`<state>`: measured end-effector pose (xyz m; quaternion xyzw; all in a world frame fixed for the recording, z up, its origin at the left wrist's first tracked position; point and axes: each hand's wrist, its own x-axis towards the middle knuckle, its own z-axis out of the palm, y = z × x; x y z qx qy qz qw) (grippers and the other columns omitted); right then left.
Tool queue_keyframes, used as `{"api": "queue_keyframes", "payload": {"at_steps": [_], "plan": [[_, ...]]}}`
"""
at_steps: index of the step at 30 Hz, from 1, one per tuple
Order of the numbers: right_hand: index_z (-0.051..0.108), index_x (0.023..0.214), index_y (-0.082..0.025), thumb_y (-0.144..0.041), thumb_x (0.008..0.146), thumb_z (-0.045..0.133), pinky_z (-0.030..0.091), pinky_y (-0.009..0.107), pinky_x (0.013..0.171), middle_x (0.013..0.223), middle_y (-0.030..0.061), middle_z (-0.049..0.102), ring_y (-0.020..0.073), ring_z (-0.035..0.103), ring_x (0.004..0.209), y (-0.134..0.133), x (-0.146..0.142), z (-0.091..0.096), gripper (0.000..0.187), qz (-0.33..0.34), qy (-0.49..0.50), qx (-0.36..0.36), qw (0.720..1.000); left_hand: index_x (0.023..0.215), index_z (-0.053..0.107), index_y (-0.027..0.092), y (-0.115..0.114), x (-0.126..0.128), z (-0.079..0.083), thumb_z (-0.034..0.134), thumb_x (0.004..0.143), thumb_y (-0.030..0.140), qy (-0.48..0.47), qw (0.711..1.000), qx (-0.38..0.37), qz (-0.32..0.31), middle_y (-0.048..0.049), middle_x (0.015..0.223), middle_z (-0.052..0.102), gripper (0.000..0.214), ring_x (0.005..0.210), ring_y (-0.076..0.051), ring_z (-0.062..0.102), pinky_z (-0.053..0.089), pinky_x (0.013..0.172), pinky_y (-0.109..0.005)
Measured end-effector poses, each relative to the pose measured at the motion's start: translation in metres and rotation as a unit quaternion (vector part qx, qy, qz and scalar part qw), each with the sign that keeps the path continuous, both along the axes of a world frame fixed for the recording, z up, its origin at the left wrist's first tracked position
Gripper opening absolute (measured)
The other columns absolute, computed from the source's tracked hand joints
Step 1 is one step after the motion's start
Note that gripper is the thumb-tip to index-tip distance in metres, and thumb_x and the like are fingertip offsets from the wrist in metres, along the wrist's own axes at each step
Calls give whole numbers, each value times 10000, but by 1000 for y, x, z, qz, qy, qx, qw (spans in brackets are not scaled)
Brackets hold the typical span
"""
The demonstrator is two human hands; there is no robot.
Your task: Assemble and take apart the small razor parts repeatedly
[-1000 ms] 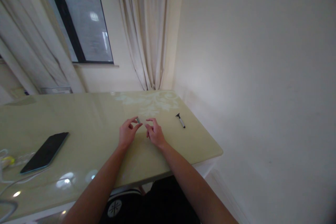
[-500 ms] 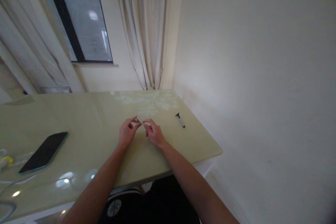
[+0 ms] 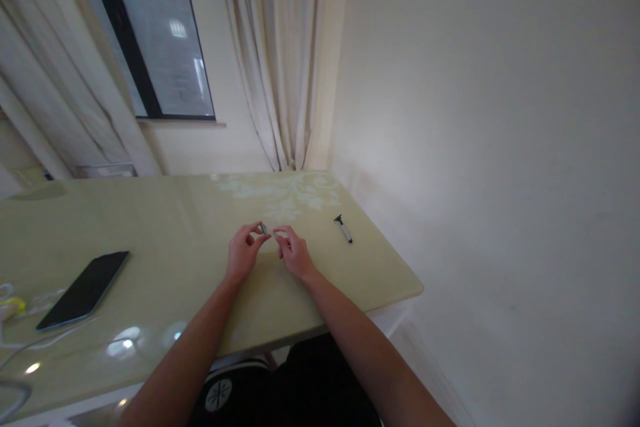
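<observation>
My left hand (image 3: 243, 252) pinches a small grey cylindrical piece (image 3: 263, 228) between thumb and fingertips, just above the pale green table (image 3: 165, 240). My right hand (image 3: 293, 251) is close beside it, its thumb and forefinger pinched at the same small piece; whether they grip it is too small to tell. A short razor-like tool (image 3: 343, 229) with a dark head and pale handle lies on the table to the right of both hands, apart from them.
A dark phone (image 3: 84, 289) lies flat at the left of the table, with a white cable (image 3: 30, 341) and a small yellow item (image 3: 14, 304) near the left edge. Curtains, a window and a wall stand behind and to the right.
My right hand has moved left to meet the small piece held by my left hand; a second ago its fingers were apart from it.
</observation>
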<state>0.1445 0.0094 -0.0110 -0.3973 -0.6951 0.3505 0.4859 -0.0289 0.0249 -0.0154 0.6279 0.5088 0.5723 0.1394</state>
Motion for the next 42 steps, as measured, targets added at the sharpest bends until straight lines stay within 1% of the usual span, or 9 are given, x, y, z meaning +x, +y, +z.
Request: {"api": "queue_keyframes", "payload": {"at_steps": [8,11,15,19,23,28,32,36,42], "plan": [[635,1285,-247,-458,1041,468,406,213,618,597,-59,554,123,528,531,0,-1,-1,363,-3,-15,16,1000,1110,721,222,1,-1,0,721,816,490,-8,1000,-4,-8,-8,883,682,397,540,-116,490,473,582,-280],[644,1273,-246,-438,1044,471,396,213,611,585,-60,546,124,520,524,0,-1,-2,345,-24,-13,18,999,1130,722,220,1,-1,0,719,819,495,-5,1000,-7,-13,-8,889,676,415,538,-110,482,469,577,-273],[638,1279,-229,-451,1051,472,378,210,591,588,-64,525,124,509,524,1,-2,-3,359,-11,-38,28,999,1141,719,205,0,-1,1,695,833,503,4,1000,-9,-2,-6,884,670,430,541,-109,482,470,585,-272],[636,1273,-217,-449,1061,454,353,214,579,585,-63,497,125,494,524,2,-2,-4,363,-50,-47,40,997,1156,716,204,0,-1,1,687,838,504,10,1000,-8,2,-7,888,670,438,549,-112,491,478,598,-275],[631,1286,-228,-429,1051,476,341,215,576,595,-65,490,126,474,524,2,-2,-5,346,-7,-58,48,997,1159,715,202,1,-2,-1,667,852,501,13,1000,-11,6,-10,890,671,431,547,-114,496,477,596,-279],[647,1259,-221,-400,1041,482,317,224,566,578,-68,468,126,452,514,4,-2,-7,327,-55,-56,35,996,1134,718,199,3,-2,-2,683,824,524,9,1000,-18,2,-8,870,662,451,541,-119,493,479,597,-288],[639,1270,-226,-436,1038,490,325,217,563,583,-71,475,120,450,515,5,-2,-7,347,2,-40,33,999,1136,715,199,2,-2,-2,668,824,520,9,1000,-26,4,-9,870,657,450,554,-125,500,476,599,-291],[655,1233,-211,-421,1027,516,333,220,558,574,-65,482,123,456,514,7,-2,-9,326,-36,-18,17,999,1146,712,199,1,-1,-1,671,815,528,8,999,-33,-2,-6,862,649,468,550,-125,502,479,602,-294],[645,1260,-227,-433,1021,530,344,214,544,584,-63,499,120,457,515,9,-3,-13,336,-1,-7,3,1000,1151,709,199,1,-3,0,662,822,516,9,1000,-28,0,-3,850,647,459,547,-127,508,485,607,-297]]}}
